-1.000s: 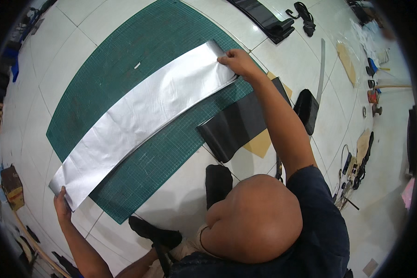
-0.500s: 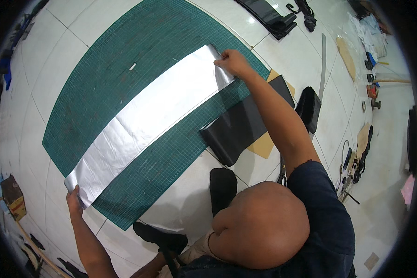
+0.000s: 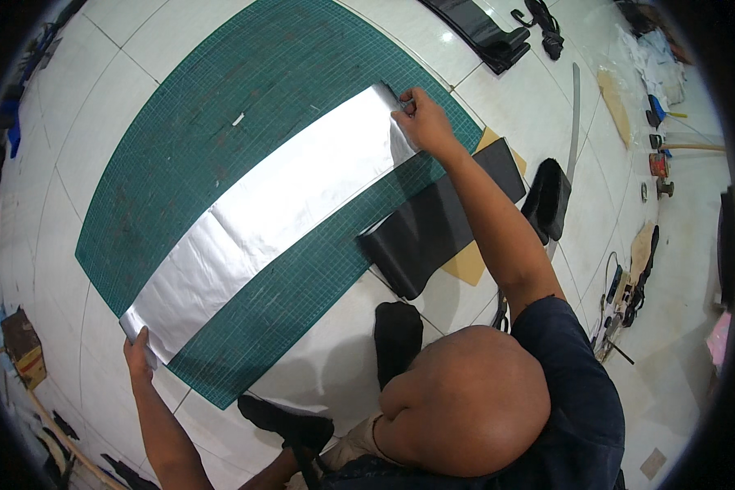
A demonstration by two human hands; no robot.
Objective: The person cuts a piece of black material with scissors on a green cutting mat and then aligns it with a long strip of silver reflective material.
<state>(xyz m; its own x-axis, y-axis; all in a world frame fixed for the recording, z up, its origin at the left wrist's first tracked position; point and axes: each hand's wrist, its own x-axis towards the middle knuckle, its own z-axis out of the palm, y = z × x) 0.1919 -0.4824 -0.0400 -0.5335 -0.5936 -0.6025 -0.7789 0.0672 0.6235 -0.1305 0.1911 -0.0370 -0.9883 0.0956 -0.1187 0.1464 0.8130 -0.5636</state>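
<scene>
Silver sheet (image 3: 261,212) spans the green cutting mat (image 3: 180,122) diagonally at frame centre. My left hand (image 3: 139,353) pinches its lower-left end, my right hand (image 3: 423,124) its upper-right end. Black fabric pieces (image 3: 433,229) lie right; my head blocks the lower right.

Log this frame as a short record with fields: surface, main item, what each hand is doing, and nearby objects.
surface: green cutting mat lying on a white tiled floor
main item: long silver sheet spread flat diagonally across the mat
left hand: grip on the sheet's lower-left end
right hand: grip on the sheet's upper-right end
nearby: black rectangular piece beside the mat's right edge, tan card partly beneath it
also: long metal ruler on the floor to the right
</scene>
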